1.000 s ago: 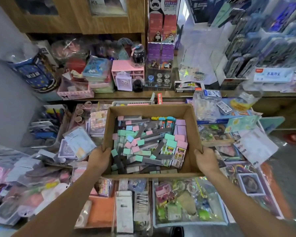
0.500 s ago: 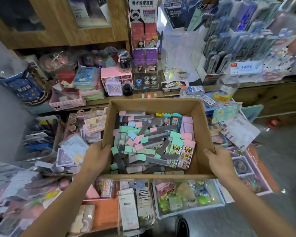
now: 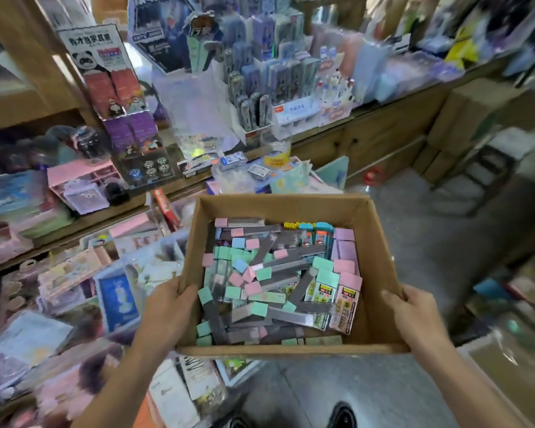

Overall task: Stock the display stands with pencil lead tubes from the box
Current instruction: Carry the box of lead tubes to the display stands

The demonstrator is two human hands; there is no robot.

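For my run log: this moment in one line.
holding box | left hand: grips left wall | right hand: grips right wall | lead tubes: loose inside

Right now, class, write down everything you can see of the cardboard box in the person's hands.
The cardboard box is plain brown, open-topped and rectangular, with low walls and no flaps showing. It is held in the air, about level. The left hand grips its left wall, thumb inside, and the right hand grips its near right corner. A loose heap of pencil lead tubes with pink, green and blue caps lies inside it.
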